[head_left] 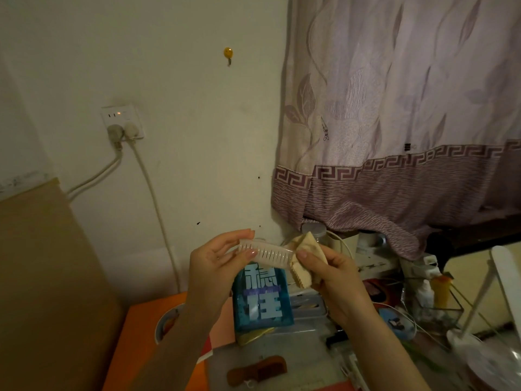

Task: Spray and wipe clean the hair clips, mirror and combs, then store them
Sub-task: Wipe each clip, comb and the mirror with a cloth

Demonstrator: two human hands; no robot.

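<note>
Two hands are up in front of the wall, above the table (296, 371). The left hand (217, 266) pinches one end of a clear comb (265, 253) between thumb and curled fingers (242, 235). The comb lies sideways, its long side running from the left hand toward the right hand (327, 275). The right hand is curled round a folded tan cloth (303, 263) and presses it on the comb's far end. So the cloth is at the right end, and I think the next wipe must slide left along the comb. A brown comb (258, 369) waits low on the table, well apart from both hands.
</note>
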